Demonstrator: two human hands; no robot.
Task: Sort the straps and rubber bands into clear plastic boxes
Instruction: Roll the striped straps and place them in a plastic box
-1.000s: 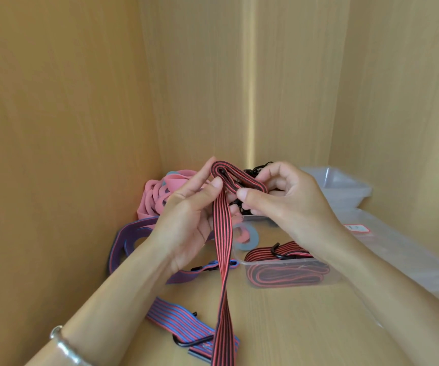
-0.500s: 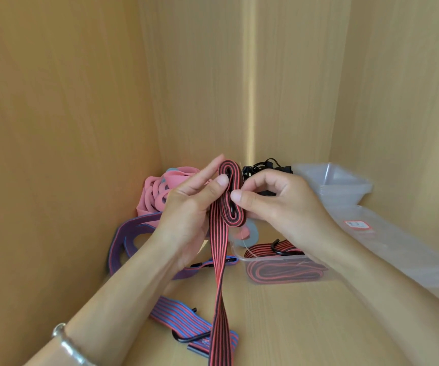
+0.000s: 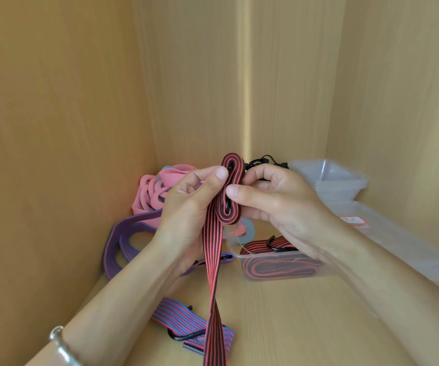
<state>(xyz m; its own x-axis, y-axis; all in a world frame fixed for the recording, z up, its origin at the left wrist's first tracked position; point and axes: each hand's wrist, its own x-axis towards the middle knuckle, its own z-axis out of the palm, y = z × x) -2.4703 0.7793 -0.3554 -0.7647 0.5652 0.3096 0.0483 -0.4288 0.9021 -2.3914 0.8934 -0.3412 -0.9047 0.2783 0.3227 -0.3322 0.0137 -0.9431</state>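
A red-and-black striped strap (image 3: 214, 262) is partly rolled into an upright coil between my hands, and its loose tail hangs down to the shelf. My left hand (image 3: 186, 207) pinches the coil's left side with the thumb on top. My right hand (image 3: 274, 199) pinches its right side between thumb and fingers. Behind and below, a clear plastic box (image 3: 279, 265) holds another coiled red-and-black strap with a black hook.
A blue-and-red strap with a black hook (image 3: 189, 323) lies in front, a purple strap (image 3: 123, 239) at the left, pink rubber bands (image 3: 155, 191) behind it. Empty clear boxes (image 3: 329, 178) and a plastic bag (image 3: 387, 233) sit at the right. Wooden walls close in on three sides.
The coil has grown tighter and turned upright as both hands rolled more strap onto it. The hands stayed in about the same place.
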